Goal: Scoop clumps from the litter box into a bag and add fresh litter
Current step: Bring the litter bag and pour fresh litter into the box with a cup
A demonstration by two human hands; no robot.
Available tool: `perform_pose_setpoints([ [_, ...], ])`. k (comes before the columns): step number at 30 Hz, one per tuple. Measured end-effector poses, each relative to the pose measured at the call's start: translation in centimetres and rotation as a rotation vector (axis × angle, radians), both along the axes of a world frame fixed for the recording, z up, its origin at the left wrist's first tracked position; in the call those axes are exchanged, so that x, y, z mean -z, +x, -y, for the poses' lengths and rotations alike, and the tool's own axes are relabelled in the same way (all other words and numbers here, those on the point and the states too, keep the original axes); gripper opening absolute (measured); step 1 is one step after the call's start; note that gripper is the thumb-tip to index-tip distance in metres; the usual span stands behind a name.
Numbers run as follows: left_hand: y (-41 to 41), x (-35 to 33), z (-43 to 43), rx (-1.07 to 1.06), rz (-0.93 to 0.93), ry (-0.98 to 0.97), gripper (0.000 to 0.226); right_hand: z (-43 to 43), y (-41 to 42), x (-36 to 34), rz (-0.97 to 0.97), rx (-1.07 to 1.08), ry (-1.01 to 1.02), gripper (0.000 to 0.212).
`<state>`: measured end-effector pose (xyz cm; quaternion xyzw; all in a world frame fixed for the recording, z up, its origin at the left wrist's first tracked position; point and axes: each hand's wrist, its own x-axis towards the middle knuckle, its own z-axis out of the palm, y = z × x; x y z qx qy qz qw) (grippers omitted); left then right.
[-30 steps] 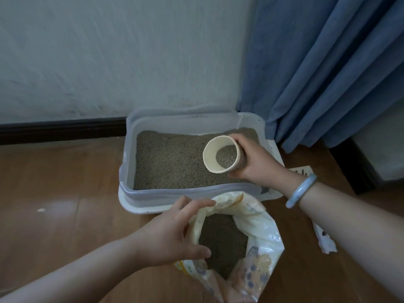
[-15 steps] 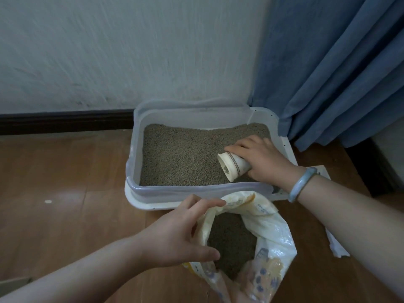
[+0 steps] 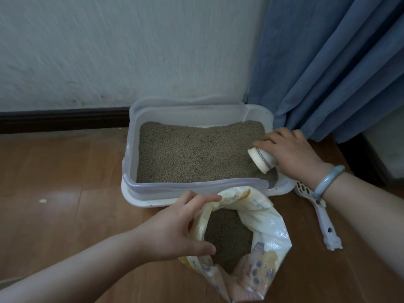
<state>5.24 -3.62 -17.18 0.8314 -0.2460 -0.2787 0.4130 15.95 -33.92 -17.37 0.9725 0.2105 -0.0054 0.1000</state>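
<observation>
Now the right hand (image 3: pixel 290 154) tips a cup (image 3: pixel 263 159) of fresh litter into the litter box (image 3: pixel 196 189). Its grip wraps the cup; the left hand (image 3: pixel 175 228) pinches the bag (image 3: pixel 258 215) open. Next likely calls for another scoop.

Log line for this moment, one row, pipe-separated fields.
step: adding fresh litter | right hand: cup tipped mouth-down over litter box, near right corner | left hand: holds litter bag open | scoop: on floor, untouched

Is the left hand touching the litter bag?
Touching. The head view shows the left hand gripping the rim of the litter bag, fingers curled over its edge, holding it open.
</observation>
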Motion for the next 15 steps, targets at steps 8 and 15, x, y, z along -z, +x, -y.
perform_pose_setpoints([
  [8,0.1,0.0,0.0,0.008,0.000,0.012,0.082,-0.6,-1.8,-0.2,0.108,0.080,-0.010,0.070],
  [15,0.0,-0.1,0.0,0.002,-0.006,0.038,0.084,-1.5,-4.3,-2.8,-0.339,0.449,0.920,0.080],
])
